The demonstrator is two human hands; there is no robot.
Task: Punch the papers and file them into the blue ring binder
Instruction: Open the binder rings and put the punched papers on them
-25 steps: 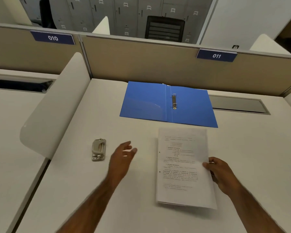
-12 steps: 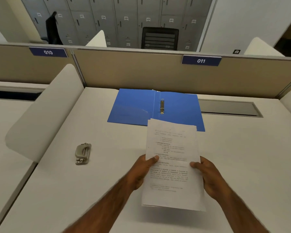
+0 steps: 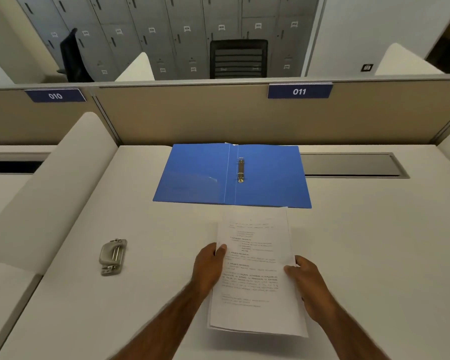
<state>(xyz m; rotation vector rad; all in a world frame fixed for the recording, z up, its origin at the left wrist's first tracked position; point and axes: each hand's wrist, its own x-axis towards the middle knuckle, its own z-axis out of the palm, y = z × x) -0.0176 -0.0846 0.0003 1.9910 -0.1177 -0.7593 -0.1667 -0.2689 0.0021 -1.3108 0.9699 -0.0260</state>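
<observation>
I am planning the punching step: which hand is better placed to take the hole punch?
Left, probably. The hole punch lies to the left of the left hand, nothing between them; the right hand holds the papers at their opposite edge and would have to cross them.

Printed white papers (image 3: pixel 255 268), thin stack, held at both side edges, top edge just short of the blue ring binder (image 3: pixel 200 172). Binder lies open flat, metal rings (image 3: pixel 240 169) at spine. Grey hole punch (image 3: pixel 112 256) lies left, well apart.

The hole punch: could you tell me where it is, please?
In the head view, the hole punch lies on the desk, left of the left hand gripping the papers, nearer than the open blue ring binder.
</observation>
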